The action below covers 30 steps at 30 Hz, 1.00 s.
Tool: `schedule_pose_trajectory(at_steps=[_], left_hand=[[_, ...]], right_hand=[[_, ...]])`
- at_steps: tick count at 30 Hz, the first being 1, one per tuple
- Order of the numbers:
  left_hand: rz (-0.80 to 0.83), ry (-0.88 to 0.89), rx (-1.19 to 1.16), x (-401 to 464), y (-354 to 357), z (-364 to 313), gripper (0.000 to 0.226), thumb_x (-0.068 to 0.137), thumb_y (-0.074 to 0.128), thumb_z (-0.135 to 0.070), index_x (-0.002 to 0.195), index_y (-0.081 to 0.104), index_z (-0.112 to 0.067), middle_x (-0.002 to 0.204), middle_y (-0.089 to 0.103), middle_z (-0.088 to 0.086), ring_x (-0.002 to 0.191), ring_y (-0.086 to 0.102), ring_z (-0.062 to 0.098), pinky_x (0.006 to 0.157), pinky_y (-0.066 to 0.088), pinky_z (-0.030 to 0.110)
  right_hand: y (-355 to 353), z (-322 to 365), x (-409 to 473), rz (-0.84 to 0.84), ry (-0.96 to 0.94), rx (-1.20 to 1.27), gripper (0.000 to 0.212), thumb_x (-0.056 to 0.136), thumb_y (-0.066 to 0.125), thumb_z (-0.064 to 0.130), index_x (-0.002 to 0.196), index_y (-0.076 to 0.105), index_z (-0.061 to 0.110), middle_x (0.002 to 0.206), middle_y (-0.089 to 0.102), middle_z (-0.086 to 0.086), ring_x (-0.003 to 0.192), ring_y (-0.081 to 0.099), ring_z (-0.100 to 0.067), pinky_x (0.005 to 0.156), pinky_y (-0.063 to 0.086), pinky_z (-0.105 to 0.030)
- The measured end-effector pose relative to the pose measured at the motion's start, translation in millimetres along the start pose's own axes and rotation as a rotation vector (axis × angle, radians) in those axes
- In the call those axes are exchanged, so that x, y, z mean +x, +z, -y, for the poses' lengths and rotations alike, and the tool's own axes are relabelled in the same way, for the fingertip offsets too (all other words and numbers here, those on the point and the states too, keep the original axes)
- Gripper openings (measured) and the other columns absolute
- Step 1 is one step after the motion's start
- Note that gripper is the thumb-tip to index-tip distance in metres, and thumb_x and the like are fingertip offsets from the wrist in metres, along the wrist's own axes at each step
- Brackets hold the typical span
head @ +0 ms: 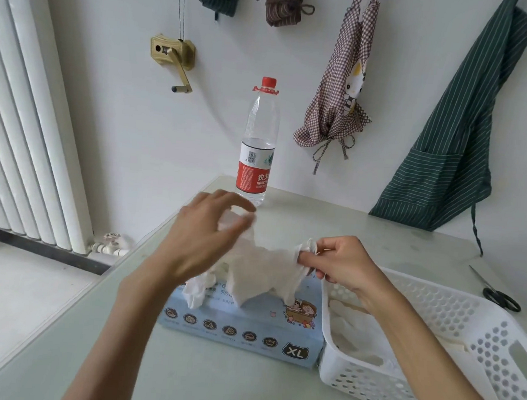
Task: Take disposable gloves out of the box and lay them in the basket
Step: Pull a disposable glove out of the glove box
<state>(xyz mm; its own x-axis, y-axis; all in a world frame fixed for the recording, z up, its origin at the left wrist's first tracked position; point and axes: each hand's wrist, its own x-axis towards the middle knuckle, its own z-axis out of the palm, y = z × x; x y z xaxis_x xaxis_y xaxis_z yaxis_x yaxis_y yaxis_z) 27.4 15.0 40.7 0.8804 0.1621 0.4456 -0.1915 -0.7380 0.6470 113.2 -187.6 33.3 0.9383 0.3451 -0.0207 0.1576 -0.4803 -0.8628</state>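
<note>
A thin, translucent white disposable glove hangs stretched above the light blue glove box, which lies flat on the table and is marked XL. My left hand pinches the glove's left end with curled fingers. My right hand pinches its right end, just above the near left corner of the white perforated plastic basket. More gloves bunch out of the box's opening. Several gloves lie in the bottom of the basket.
A water bottle with a red cap stands behind the box near the wall. Black scissors lie on the table beyond the basket. Aprons hang on the wall; a radiator stands at the left past the table edge.
</note>
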Motion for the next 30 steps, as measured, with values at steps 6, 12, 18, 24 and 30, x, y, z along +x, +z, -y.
schedule_pose_trajectory(at_steps=[6, 12, 18, 24, 30], left_hand=[[0.241, 0.049, 0.247, 1, 40, -9, 0.038, 0.081, 0.063, -0.055, 0.112, 0.067, -0.032, 0.105, 0.068, -0.014, 0.088, 0.058, 0.003, 0.077, 0.043, 0.021], [0.165, -0.074, 0.242, 1, 29, 9, 0.013, 0.083, 0.068, -0.033, 0.094, 0.072, -0.038, 0.085, 0.067, -0.021, 0.083, 0.061, 0.0, 0.07, 0.045, 0.022], [-0.069, 0.035, 0.149, -4, 4, -19, 0.033, 0.069, 0.078, -0.044, 0.094, 0.058, -0.036, 0.092, 0.061, -0.023, 0.084, 0.055, -0.002, 0.07, 0.038, 0.015], [0.138, 0.163, 0.462, -19, 44, -25, 0.033, 0.084, 0.062, -0.052, 0.112, 0.065, -0.035, 0.103, 0.069, -0.014, 0.092, 0.062, 0.006, 0.079, 0.04, 0.02], [0.217, 0.438, 0.573, -8, 44, -1, 0.022, 0.088, 0.06, -0.044, 0.104, 0.071, -0.033, 0.11, 0.064, -0.018, 0.104, 0.049, 0.009, 0.077, 0.024, 0.023]], right_hand=[[6, 3, 1, 0.034, -0.104, -0.092, 0.018, 0.066, 0.083, 0.013, 0.071, 0.066, 0.015, 0.065, 0.071, -0.005, 0.054, 0.059, -0.008, 0.06, 0.046, -0.022], [-2, 5, -4, 0.141, 0.003, 0.029, 0.02, 0.068, 0.085, 0.019, 0.082, 0.071, 0.016, 0.074, 0.072, -0.002, 0.056, 0.058, -0.002, 0.052, 0.043, -0.013], [6, 3, 5, 0.092, 0.098, 0.117, 0.024, 0.068, 0.084, 0.023, 0.078, 0.066, 0.01, 0.071, 0.068, -0.002, 0.058, 0.058, -0.005, 0.052, 0.044, -0.016], [4, 2, 11, 0.109, 0.17, 0.246, 0.033, 0.066, 0.085, 0.017, 0.092, 0.07, 0.003, 0.078, 0.069, -0.006, 0.062, 0.057, -0.008, 0.057, 0.05, -0.015], [-16, -8, 9, 0.057, 0.165, 0.278, 0.017, 0.074, 0.079, 0.009, 0.086, 0.069, 0.005, 0.082, 0.071, -0.007, 0.071, 0.066, -0.011, 0.065, 0.056, -0.015]])
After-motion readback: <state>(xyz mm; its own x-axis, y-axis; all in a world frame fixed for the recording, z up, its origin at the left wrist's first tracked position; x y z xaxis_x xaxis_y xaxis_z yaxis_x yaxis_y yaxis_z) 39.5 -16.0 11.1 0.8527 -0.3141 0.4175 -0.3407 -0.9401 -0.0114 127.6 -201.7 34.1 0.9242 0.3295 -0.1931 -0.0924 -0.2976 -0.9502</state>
